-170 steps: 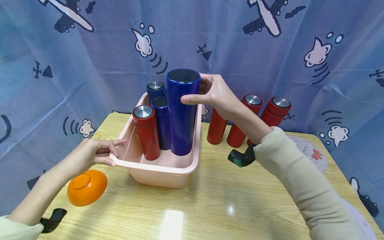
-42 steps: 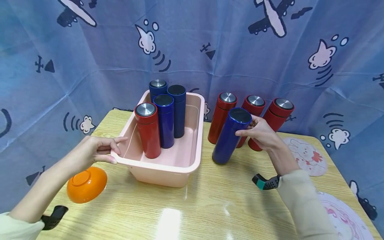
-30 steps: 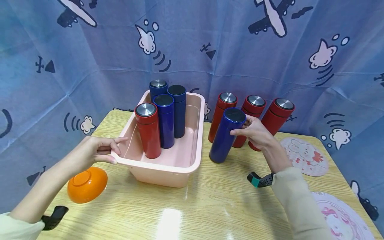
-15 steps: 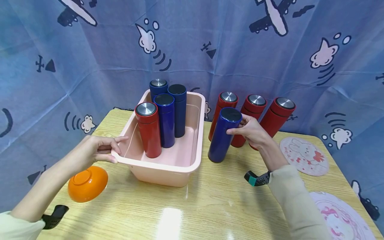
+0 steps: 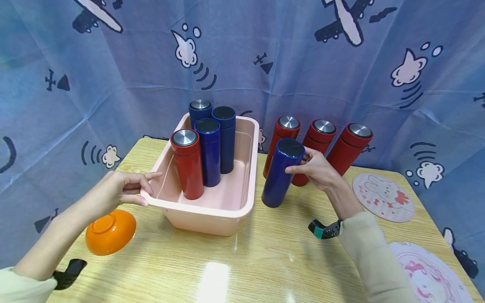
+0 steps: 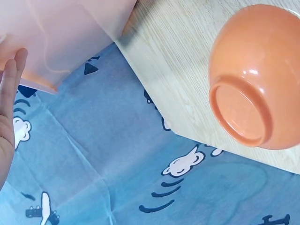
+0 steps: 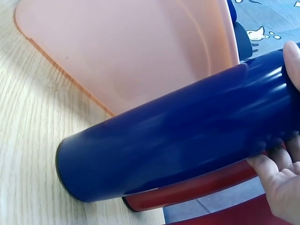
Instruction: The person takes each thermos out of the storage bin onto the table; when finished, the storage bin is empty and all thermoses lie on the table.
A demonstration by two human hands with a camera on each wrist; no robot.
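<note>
A pink plastic bin (image 5: 204,210) stands on the table, and my left hand (image 5: 126,188) pinches its near left corner between thumb and fingers. Inside the bin stand a red thermos (image 5: 187,172), a blue thermos (image 5: 210,158) and two darker blue ones, the nearer a navy thermos (image 5: 227,145). To the right of the bin, my right hand (image 5: 316,168) grips another glossy blue thermos (image 5: 278,181) near its black lid, thumb on the near side. It is nearly upright, its base at the tabletop; whether it touches I cannot tell.
Three red thermoses stand behind the held one, such as the rightmost red thermos (image 5: 350,147). An orange bowl (image 5: 110,233) lies upside down by the left forearm. Two round printed mats, one with a rabbit (image 5: 384,198), lie at the right. A blue curtain (image 5: 151,54) hangs behind the table.
My right hand has brought the blue thermos from the bin to the table on its right, then shifted slightly left and lower. My left hand keeps its hold on the bin.
</note>
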